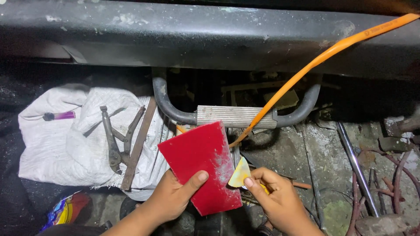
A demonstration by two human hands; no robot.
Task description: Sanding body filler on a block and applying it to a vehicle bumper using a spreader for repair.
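While the left hand (168, 196) pinches one flat red board (202, 166), smooth, rectangular and dusted white along its right edge, the right hand (278, 196) pinches one thin yellow scraper (239, 173) just beside it. One rusty pair of pliers (117, 140) and one flat metal bar (139, 143) lie on a white woven sack (57, 144).

- A crumpled wrapper (65, 210), glossy, in yellow, red and blue, lies at the lower left, just below the white sack (65, 140) on the floor.
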